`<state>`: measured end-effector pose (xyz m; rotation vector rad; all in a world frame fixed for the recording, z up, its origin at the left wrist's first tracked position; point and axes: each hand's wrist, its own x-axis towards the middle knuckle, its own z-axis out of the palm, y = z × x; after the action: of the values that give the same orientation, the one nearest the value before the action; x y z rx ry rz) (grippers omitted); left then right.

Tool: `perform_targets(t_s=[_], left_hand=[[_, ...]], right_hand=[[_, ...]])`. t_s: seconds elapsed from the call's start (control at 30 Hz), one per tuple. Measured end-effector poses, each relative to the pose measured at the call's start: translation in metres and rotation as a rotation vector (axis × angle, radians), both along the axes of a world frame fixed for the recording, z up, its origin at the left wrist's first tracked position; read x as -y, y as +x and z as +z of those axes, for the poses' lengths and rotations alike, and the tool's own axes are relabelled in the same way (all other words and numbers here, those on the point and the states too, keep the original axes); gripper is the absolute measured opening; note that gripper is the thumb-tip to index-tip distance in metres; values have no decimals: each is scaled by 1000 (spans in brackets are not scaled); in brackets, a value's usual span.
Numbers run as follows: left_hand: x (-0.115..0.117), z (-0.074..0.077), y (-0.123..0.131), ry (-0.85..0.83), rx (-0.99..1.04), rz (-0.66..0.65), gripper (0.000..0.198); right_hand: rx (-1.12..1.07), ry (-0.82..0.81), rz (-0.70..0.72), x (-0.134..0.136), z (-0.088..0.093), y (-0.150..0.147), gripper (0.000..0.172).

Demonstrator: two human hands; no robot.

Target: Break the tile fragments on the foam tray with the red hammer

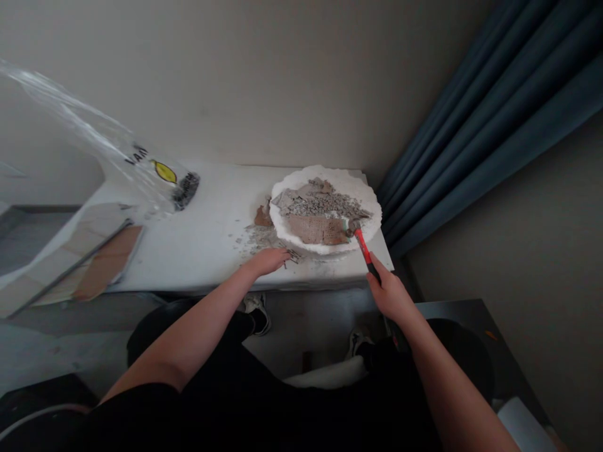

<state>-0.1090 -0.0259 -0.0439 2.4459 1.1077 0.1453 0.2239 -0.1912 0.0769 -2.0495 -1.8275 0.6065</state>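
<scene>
Gripping the black end of a hammer (362, 246), the right hand (387, 292) has its fingers wrapped around the handle, right of center in the frame. A red section separates the black grip from the dull metal head. The left hand (271, 258) lies palm-down at the front edge of the white-covered table (217, 229), fingertips beside thin dark slivers (294, 256); whether it pinches any, I cannot tell.

Just right of center sits a rounded white basin (372, 199), chalky-looking, its rim ragged and scalloped. Inside, coarse gray rubble (325, 202) is heaped behind a flat brown slab (315, 230) with a pitted, grid-like face. The slab's long axis runs left to right; the hammer's slants from lower right to upper left, its head at the slab's right end. Contact there is unclear.

Gray crumbs (257, 237) spread left of the basin. The table's right edge passes close to the basin, near a pleated blue curtain (471, 135) at upper right. A broad white stretch of tabletop separates the crumbs from a crinkled clear plastic bag (141, 160) at upper left.
</scene>
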Motion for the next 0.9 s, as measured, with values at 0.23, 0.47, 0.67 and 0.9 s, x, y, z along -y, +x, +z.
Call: perform_targets(t_s=[0.23, 0.47, 0.67, 0.9], left_hand=[[2, -1, -1, 173, -292, -177, 26], [1, 4, 2, 196, -284, -227, 25], [1, 7, -5, 173, -236, -182, 24], [6, 4, -11, 151, -235, -238, 18]], right_hand=[[25, 12, 4, 0, -4, 0, 61], [16, -6, 2, 1, -1, -1, 61], [55, -52, 4, 0, 5, -3, 61], [77, -27, 35, 1, 0, -1, 62]])
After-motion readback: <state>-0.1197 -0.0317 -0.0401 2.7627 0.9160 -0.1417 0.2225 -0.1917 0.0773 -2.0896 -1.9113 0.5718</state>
